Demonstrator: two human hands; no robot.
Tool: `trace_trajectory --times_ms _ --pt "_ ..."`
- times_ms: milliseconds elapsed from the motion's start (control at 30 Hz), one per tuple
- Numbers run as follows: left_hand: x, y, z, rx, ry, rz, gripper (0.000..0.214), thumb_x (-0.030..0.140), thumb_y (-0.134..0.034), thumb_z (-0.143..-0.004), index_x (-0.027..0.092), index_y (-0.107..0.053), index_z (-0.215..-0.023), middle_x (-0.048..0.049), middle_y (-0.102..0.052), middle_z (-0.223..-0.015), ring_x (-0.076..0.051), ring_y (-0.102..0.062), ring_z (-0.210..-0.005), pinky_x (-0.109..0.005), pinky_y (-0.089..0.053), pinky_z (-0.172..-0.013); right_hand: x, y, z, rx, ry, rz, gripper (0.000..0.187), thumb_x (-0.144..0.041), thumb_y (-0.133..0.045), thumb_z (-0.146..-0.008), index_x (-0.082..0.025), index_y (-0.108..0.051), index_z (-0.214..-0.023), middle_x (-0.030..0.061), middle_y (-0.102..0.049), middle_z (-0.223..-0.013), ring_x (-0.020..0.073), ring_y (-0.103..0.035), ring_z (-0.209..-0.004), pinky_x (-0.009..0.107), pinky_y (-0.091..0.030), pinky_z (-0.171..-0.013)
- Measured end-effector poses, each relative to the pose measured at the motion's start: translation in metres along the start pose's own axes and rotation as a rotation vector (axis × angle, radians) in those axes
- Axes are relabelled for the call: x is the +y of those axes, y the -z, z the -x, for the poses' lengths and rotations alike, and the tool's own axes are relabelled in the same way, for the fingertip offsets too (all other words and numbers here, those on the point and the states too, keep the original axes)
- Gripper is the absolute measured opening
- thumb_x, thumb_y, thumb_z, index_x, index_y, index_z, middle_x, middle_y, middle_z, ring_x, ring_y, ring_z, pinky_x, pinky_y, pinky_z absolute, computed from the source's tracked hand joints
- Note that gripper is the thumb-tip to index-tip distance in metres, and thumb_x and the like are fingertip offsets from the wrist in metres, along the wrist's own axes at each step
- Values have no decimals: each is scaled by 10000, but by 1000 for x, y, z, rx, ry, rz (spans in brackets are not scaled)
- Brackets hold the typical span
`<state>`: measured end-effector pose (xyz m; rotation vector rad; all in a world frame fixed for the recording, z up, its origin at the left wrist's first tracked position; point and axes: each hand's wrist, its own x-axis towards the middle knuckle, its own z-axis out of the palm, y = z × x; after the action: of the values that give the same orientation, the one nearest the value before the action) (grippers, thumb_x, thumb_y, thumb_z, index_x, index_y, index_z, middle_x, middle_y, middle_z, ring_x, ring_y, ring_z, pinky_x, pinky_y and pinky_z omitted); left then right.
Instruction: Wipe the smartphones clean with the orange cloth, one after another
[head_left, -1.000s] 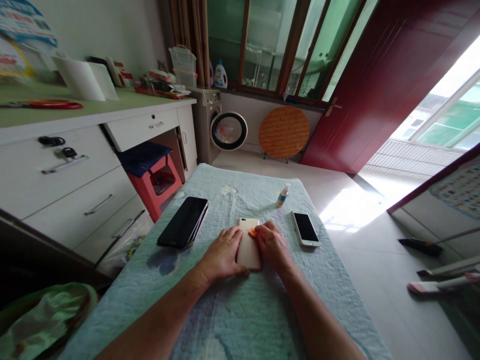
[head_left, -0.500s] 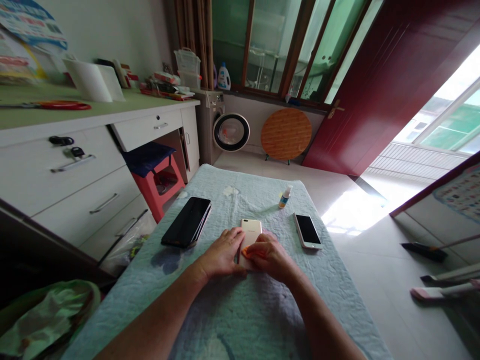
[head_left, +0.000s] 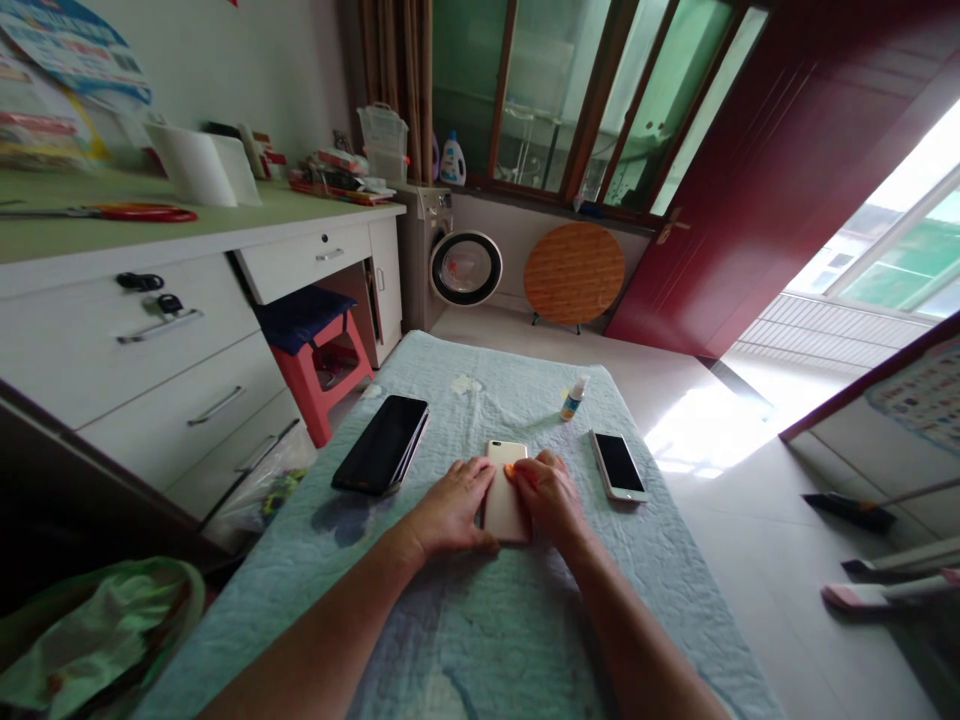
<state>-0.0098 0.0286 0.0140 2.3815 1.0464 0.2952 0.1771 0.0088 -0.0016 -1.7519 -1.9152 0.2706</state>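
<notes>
1. Left hand [head_left: 454,508] holds the pale phone [head_left: 506,515] along its left edge, thumb spread near the lower corner
2. Right hand [head_left: 553,492] pinches an orange cloth [head_left: 510,471] (mostly hidden by the fingers) against the phone's back
3. The phone lies face down on the blue cover [head_left: 480,625]

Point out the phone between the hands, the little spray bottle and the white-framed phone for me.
Gold-backed smartphone [head_left: 507,513]: head view, on its back.
Spray bottle [head_left: 571,405]: head view, on its labelled body.
White-framed smartphone [head_left: 619,463]: head view, on its dark screen.
</notes>
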Motion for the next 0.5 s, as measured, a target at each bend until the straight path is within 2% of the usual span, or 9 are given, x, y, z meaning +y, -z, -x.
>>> trace_trajectory --times_ms 200,333,500 --pt "-4 -4 0 27 -15 -13 830 416 -809 -540 198 -462 -1263 -119 -434 -1365 -337 -423 -1219 -420 -344 -1034 -3 1 -1 98 -12 88 320 -358 -450 -937 -217 -690 -779 27 -498 -784 166 -428 -786 264 -329 -750" --pt "-4 -4 -1 23 -11 -23 843 415 -815 -530 175 -469 -1261 -130 -435 -1363 -342 -423 -1218 -412 -346 -1038 -5 4 4 68 -4 127 224 -364 -513 -908 -248 -699 -866 31 -502 -829 171 -424 -797 273 -321 -757" --pt "0 -1 -1 10 -4 -24 852 409 -817 -531 148 -475 -1267 -146 -431 -1365 -345 -423 -1218 -410 -350 -1037 -1 3 6 32 -25 105 259 -325 -457 -941 -262 -708 -925 25 -480 -813 160 -445 -784 261 -335 -749"
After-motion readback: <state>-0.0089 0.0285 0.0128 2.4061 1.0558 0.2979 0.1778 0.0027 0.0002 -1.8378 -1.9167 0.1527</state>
